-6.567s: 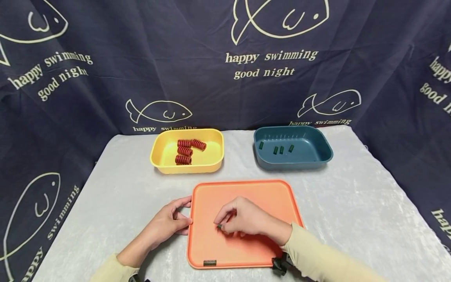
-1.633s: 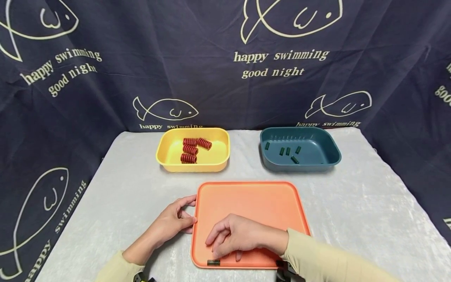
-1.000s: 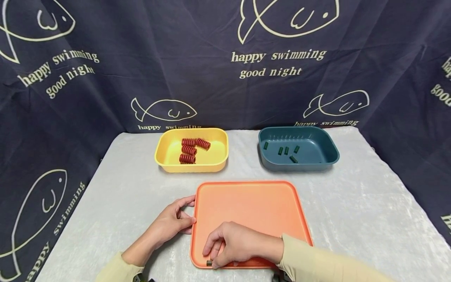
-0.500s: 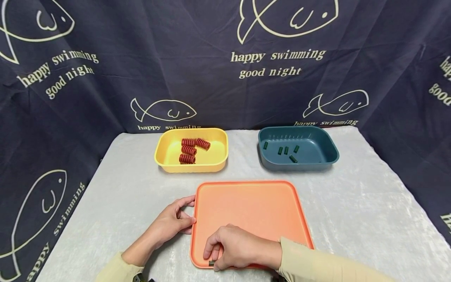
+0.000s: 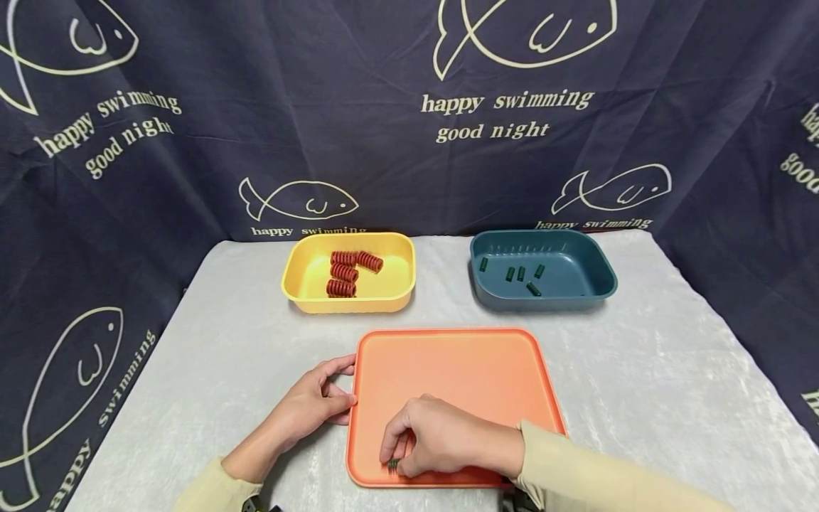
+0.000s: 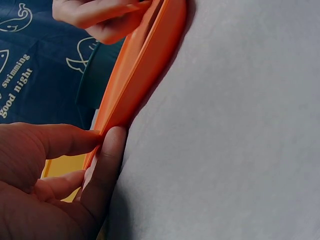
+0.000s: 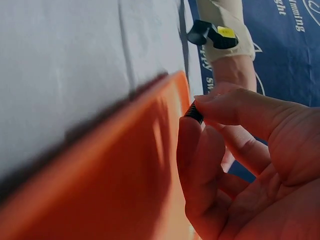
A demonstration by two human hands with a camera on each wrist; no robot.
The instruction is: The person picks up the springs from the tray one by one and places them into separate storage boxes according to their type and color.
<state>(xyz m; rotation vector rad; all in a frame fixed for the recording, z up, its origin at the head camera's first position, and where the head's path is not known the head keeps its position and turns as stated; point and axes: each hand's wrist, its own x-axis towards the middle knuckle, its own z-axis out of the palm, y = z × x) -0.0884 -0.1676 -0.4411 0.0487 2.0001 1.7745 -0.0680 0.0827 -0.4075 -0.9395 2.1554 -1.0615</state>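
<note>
My right hand (image 5: 441, 435) pinches a small dark green spring (image 5: 393, 464) between thumb and fingertips, low over the near left part of the orange tray (image 5: 461, 370). In the right wrist view the end of the spring (image 7: 194, 113) pokes out between the thumb and index finger. At the tray's left edge, my left hand (image 5: 313, 395) holds the rim, and the left wrist view shows the fingers (image 6: 111, 142) on both faces of that edge.
Behind the tray, a yellow bin (image 5: 390, 284) holds several red springs (image 5: 342, 274). To its right, a dark blue bin (image 5: 569, 281) contains several green springs (image 5: 534, 289). A dark printed curtain (image 5: 384, 128) hangs beyond the pale tabletop (image 5: 243, 306).
A fifth green spring now lies in the blue bin. The right hand came down to the spring at the tray's near edge, pinched it and lifted it slightly. The left hand stays put.
</note>
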